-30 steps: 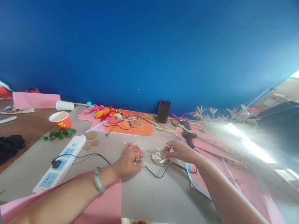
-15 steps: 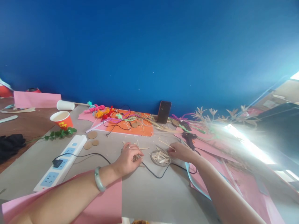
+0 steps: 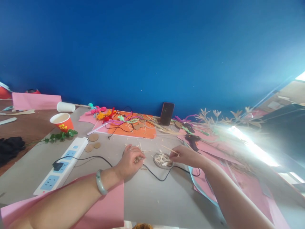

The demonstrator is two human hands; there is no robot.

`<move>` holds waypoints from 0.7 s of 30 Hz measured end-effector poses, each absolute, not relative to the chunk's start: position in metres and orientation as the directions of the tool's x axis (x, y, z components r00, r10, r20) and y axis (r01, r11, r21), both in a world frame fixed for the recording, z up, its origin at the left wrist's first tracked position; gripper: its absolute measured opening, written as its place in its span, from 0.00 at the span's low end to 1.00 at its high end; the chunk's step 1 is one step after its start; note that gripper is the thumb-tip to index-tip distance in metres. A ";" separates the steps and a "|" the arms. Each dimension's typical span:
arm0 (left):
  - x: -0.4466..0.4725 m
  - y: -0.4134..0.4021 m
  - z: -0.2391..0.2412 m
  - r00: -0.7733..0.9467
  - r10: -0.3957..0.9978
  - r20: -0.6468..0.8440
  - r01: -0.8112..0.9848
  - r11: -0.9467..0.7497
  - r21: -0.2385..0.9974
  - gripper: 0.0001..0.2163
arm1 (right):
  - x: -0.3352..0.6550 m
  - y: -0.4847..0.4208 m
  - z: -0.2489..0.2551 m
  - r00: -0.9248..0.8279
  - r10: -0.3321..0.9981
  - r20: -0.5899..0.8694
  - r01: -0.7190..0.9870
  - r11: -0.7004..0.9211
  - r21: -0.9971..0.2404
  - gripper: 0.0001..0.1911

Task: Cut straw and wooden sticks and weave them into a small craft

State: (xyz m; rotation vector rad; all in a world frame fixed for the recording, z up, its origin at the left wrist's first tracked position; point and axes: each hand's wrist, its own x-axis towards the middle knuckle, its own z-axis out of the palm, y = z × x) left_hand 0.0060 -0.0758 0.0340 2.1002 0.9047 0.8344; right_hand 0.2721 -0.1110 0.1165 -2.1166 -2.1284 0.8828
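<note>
On the grey table top, a round ring-shaped dish [image 3: 163, 164] holds a jumble of short pale wood strips [image 3: 162, 158]. My right hand [image 3: 184, 156] is at its right rim, fingers pinched on a thin pale wood stick [image 3: 168, 148] that points up and left over the dish. My left hand [image 3: 132, 160], wearing a jade-coloured bangle [image 3: 101, 182] at the wrist, rests left of the dish. Its fingers curl round several short pale strips, partly hidden by the hand. Loose strips [image 3: 145, 151] lie just behind it.
A power strip [image 3: 63, 165] sends a black cord [image 3: 156, 178] past both hands. At left stand a red paper cup [image 3: 65, 124] and cork discs [image 3: 93, 137]. A phone [image 3: 167, 114] leans on the blue wall; a glue gun [image 3: 193, 140] lies right, among pink sheets [image 3: 209, 148].
My right hand has moved slightly left, onto the dish's edge, with the stick still pinched. My left hand stays nearly in place, its fingertips a little closer together.
</note>
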 end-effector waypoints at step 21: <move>0.006 -0.074 0.028 0.482 0.823 0.300 0.359 -0.498 0.790 0.04 | 0.253 -0.103 0.127 -0.172 0.949 -0.262 0.928 0.067 -0.366 0.07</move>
